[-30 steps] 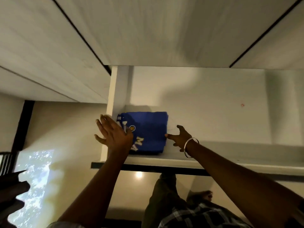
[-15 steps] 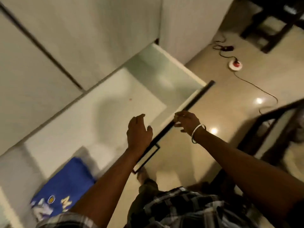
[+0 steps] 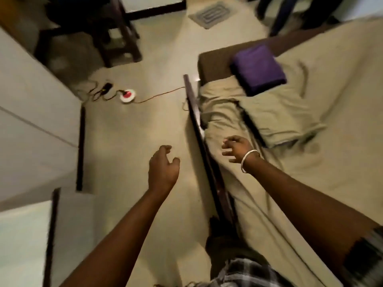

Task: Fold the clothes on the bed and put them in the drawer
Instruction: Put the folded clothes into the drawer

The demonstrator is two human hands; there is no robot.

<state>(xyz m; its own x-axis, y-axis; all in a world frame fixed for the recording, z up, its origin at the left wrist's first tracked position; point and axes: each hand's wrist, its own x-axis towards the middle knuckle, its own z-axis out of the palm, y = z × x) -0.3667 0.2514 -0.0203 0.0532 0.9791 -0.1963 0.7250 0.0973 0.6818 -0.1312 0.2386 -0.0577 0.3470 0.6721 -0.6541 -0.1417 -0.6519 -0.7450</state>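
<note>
folded purple garment (image 3: 258,68) on bed (image 3: 331,125), open drawer (image 3: 20,241) lower left

You're standing in a home bedroom: a bed (image 3: 331,141) with rumpled beige sheets, a folded purple cloth (image 3: 259,69) on it, white wardrobe fronts (image 3: 31,121), a corded floor switch (image 3: 128,96) on tile.

The view is now turned away from the open drawer (image 3: 22,241), which is seen only at the lower left edge, and the blue folded garment inside it is lost from sight. The bed (image 3: 323,162) and a folded purple garment (image 3: 259,69) are brought into view. The left hand (image 3: 163,168) and the right hand (image 3: 238,149) are withdrawn from the drawer and are held empty, fingers loosely curled, over floor and bed edge.
</note>
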